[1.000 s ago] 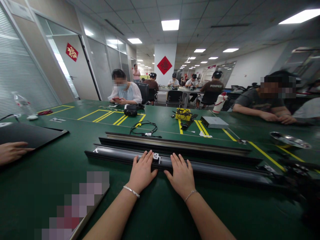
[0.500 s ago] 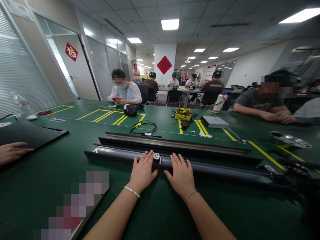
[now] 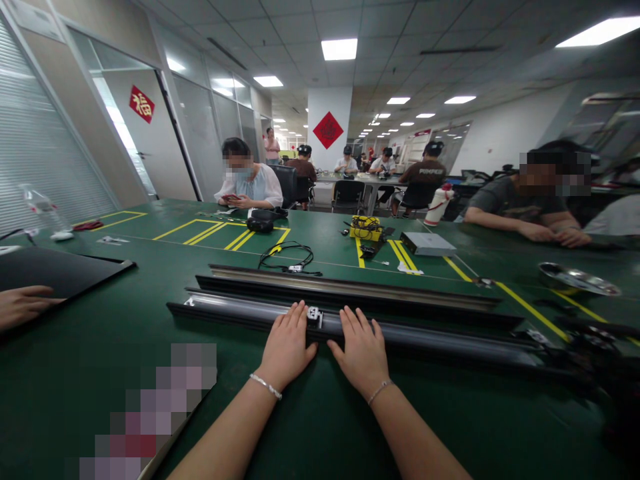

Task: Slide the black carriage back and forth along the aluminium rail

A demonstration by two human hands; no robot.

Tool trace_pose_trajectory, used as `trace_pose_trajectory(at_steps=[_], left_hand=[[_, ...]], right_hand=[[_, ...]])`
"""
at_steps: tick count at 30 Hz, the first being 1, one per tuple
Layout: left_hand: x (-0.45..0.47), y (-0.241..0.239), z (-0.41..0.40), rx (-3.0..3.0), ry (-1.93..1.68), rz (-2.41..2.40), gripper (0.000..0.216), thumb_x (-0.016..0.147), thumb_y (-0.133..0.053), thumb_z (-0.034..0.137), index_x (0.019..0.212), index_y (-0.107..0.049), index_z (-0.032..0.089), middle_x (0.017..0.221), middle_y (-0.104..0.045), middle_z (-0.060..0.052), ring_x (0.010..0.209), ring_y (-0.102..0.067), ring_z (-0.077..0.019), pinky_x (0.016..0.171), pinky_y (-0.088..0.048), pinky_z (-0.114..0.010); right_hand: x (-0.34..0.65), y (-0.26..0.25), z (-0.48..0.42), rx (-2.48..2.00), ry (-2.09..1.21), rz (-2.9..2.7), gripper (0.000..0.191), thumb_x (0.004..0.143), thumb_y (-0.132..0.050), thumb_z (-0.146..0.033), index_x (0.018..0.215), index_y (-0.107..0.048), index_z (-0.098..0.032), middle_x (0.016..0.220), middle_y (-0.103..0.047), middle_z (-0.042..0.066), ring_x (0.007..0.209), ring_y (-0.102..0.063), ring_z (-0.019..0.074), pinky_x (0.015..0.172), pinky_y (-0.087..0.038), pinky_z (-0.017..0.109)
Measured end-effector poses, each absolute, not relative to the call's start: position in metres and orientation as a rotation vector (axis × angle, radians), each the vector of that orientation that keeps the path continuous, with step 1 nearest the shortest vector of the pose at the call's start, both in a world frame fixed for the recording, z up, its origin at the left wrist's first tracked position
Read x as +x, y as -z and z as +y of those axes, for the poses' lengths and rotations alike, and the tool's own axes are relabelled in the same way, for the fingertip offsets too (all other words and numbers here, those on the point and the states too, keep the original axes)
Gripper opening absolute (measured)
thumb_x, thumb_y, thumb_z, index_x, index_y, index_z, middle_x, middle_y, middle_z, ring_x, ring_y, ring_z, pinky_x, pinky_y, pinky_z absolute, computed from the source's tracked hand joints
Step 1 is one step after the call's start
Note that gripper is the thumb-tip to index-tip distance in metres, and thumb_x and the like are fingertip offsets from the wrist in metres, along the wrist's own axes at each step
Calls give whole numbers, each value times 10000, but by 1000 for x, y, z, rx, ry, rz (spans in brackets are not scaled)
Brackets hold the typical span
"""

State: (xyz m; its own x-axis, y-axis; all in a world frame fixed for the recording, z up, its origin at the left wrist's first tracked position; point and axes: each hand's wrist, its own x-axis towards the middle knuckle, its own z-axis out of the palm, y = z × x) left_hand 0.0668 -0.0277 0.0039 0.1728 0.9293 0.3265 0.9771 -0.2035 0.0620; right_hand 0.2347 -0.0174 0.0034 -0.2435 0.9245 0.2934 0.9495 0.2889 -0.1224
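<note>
A long black channel-shaped rail (image 3: 430, 340) lies across the green table in front of me. My left hand (image 3: 284, 347) rests on it, fingers stretched out and fairly close together. Flat on the same rail, to the right, is my right hand (image 3: 364, 350), with its fingers a little apart. Between my fingertips a small silver metal bracket (image 3: 314, 316) sits in the rail; the left fingers are right beside it. Just behind lies a second black rail (image 3: 380, 290), roughly parallel, which neither hand touches.
Behind the rails are a coiled black cable (image 3: 290, 252), a yellow box with cables (image 3: 367, 227) and a grey metal box (image 3: 427, 244). A metal bowl (image 3: 580, 280) stands at right. Another person's hand (image 3: 27, 307) is on a black panel (image 3: 90, 267) at left. People sit across the table.
The outer fingers of my left hand have shifted slightly inward, closer to the others. My right hand, the rails and the bracket look unmoved.
</note>
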Motion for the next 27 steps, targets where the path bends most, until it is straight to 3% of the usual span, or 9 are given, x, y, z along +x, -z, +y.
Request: trace_pose_trajectory(at_steps=[27], left_hand=[[74, -7, -29, -2248, 413, -1879, 633, 762, -470, 395, 1339, -334, 173, 1433, -335, -59, 1316, -272, -223, 1006, -287, -403]], right_hand=[[234, -3, -18, -1677, 114, -2232, 578, 815, -412, -430, 1327, -387, -163, 1411, -348, 59, 1302, -244, 250, 1042, -154, 451]])
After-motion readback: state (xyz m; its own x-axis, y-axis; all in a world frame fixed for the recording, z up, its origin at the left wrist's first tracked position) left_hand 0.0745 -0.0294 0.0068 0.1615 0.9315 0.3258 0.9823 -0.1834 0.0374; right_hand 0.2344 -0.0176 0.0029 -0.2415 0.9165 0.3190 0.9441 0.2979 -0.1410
